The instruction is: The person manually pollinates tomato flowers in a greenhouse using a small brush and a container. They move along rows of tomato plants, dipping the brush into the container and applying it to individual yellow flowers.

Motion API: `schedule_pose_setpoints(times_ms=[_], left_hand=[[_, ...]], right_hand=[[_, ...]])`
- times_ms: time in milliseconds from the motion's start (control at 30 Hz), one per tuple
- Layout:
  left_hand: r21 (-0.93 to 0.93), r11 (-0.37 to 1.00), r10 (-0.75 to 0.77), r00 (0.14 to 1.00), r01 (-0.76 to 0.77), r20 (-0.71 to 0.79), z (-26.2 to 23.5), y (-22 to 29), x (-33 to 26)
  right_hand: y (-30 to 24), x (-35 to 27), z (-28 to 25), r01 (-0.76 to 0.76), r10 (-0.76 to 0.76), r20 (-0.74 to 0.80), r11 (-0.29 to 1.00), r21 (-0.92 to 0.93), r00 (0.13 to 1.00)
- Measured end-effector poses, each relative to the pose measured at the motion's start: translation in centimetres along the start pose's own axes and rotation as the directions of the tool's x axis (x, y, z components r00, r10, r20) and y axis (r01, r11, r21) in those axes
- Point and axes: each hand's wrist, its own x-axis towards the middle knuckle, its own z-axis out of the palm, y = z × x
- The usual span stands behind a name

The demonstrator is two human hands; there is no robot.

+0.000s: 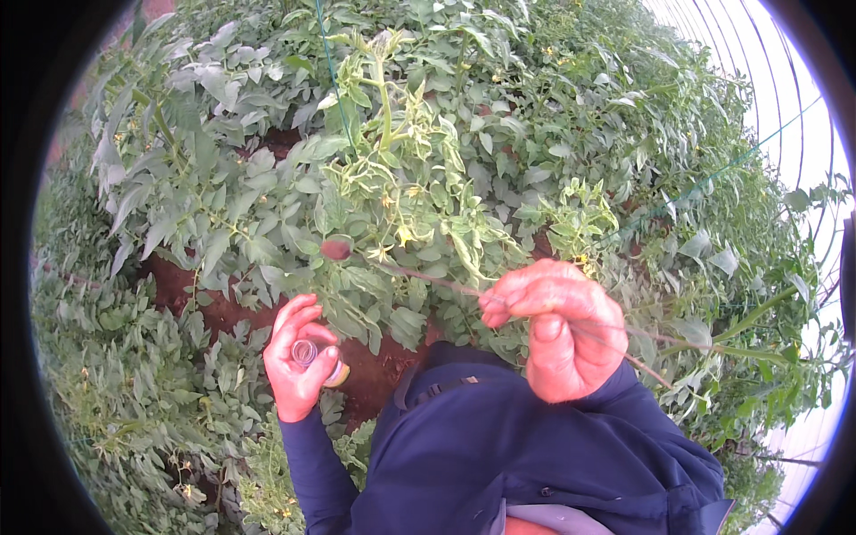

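Observation:
My left hand (292,370) is closed around a small clear bottle (305,351) with an uncapped round mouth and a yellowish band low on its side. In my right hand (575,332), thumb and fingers pinch a thin wire-like stick (428,278). The stick reaches up and left to a dark red, rounded tip (335,250), which is above the bottle and apart from it. Beyond the tip stands a tomato plant (385,116) with pale curled leaves. One of its yellow flowers (404,235) hangs just right of the tip.
Dense tomato foliage (178,223) surrounds me on both sides. A green string (332,62) runs up from the plant, and another green string (740,159) slants at the right. Reddish soil (370,379) shows between leaves. Curved ribs (758,71) of a pale greenhouse wall rise at the right.

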Motion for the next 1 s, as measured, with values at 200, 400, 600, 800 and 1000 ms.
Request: schedule_pose_setpoints(times_ms=[200,400,600,800,1000], left_hand=[[-0.019,0.997,-0.079,0.996,0.079,-0.045,-1.1,0.6,-1.6],[0.053,0.997,-0.050,0.986,0.059,-0.158,-3.4,0.9,-3.1],[-0.016,0.994,-0.104,0.940,0.105,-0.324,-6.1,-0.3,-5.7],[-0.084,0.992,-0.126,0.891,0.099,-0.437,-9.4,-0.1,-4.9],[-0.070,0.997,-0.069,0.903,0.043,-0.425,-13.8,0.6,0.8]], right_hand=[[-0.2,0.0,1.6,0.039,-0.040,0.042,0.999,0.031,0.998],[1.1,1.1,4.3,0.101,-0.116,0.125,0.987,0.124,0.985],[3.2,3.2,8.7,0.184,-0.231,0.195,0.955,0.233,0.953],[6.1,6.4,12.7,0.153,-0.224,0.217,0.942,0.300,0.950],[8.5,10.4,16.2,0.129,-0.200,0.226,0.947,0.294,0.953]])
